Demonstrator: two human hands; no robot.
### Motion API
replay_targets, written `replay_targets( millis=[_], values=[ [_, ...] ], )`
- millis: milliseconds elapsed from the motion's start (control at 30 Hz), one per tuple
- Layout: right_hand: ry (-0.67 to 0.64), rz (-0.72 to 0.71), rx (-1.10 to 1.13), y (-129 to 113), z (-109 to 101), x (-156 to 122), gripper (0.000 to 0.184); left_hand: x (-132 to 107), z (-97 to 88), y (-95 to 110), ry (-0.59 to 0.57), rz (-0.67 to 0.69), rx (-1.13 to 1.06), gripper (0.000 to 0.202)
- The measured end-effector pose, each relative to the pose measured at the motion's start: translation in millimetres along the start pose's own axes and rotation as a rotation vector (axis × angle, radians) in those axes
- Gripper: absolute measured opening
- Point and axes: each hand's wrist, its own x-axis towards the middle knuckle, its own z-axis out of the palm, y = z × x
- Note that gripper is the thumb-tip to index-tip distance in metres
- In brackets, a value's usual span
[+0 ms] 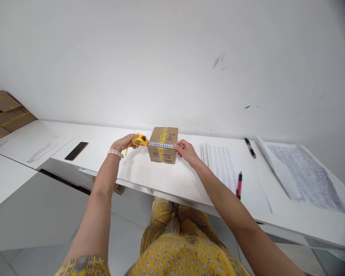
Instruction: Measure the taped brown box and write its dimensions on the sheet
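Note:
A small cardboard box (pixel 162 154) with yellow tape down its middle and handwriting on top stands on the white table. My left hand (pixel 126 142) is closed around a yellow tape measure (pixel 140 140), held just left of the box. From it the white blade (pixel 160 145) runs across the box along its upper front edge. The fingers of my right hand (pixel 186 150) pinch the blade's end at the box's right edge. A yellow strap hangs from the tape measure's case.
A flat black bar (pixel 76 151) lies left on the table (pixel 103 136). Printed sheets (pixel 222 163), a red-and-black pen (pixel 239 185), a black marker (pixel 250 148) and a plastic-covered paper stack (pixel 307 172) lie to the right. Taped cartons (pixel 8 113) are stacked far left. A wall rises behind.

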Motion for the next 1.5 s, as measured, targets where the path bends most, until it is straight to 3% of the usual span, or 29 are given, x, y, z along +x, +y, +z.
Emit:
replay_targets(
  millis=[100,167,267,333,400,500,567,633,700,833,933,1033,1233,1367,1500],
  values=[
    [-0.004,-0.003,-0.136,-15,-6,-5,0.032,-9,-2.2,16,-0.101,-0.009,0.018,0.050],
    [-0.063,-0.048,-0.252,-33,-14,-14,0.028,-23,5.9,25,-0.248,-0.018,0.032,0.057],
    [-0.266,-0.160,-0.366,-62,-27,-31,0.026,-57,42.9,26,-0.490,-0.028,-0.071,0.069],
    [-0.412,-0.210,-0.378,-74,-33,-39,0.028,-84,78.5,16,-0.525,-0.038,-0.258,0.071],
    [-0.434,-0.252,-0.322,-74,-35,-39,0.032,-108,110.8,0,-0.447,-0.032,-0.497,0.072],
    [-0.228,-0.325,-0.293,-53,-33,-25,0.038,-126,134.9,-23,-0.171,0.037,-0.708,0.077],
    [-0.137,-0.347,-0.403,-30,-30,-12,0.058,-122,134.5,-36,0.096,0.104,-0.736,0.075],
    [-0.150,-0.334,-0.523,-7,-28,-3,0.081,-108,128.0,-46,0.332,0.127,-0.714,0.069],
    [-0.180,-0.309,-0.561,14,-24,1,0.090,-89,122.7,-56,0.447,0.096,-0.689,0.065],
    [-0.174,-0.267,-0.461,38,-15,1,0.085,-59,127.1,-68,0.416,0.035,-0.675,0.063],
    [-0.075,-0.277,-0.499,36,-10,-2,0.071,-53,135.7,-67,0.387,0.037,-0.676,0.061],
    [0.038,-0.254,-0.677,12,-9,-7,0.058,-59,136.8,-58,0.357,0.040,-0.685,0.058],
    [0.234,-0.205,-0.968,-45,-13,-15,0.054,-80,130.1,-19,0.343,0.102,-0.634,0.059],
    [0.258,-0.383,-0.816,-48,-14,-8,0.044,-88,145.5,8,0.446,0.160,-0.486,0.056],
    [0.124,-0.486,-0.532,-39,-10,-3,0.036,-87,166.7,25,0.346,0.107,-0.433,0.052]
  ],
)
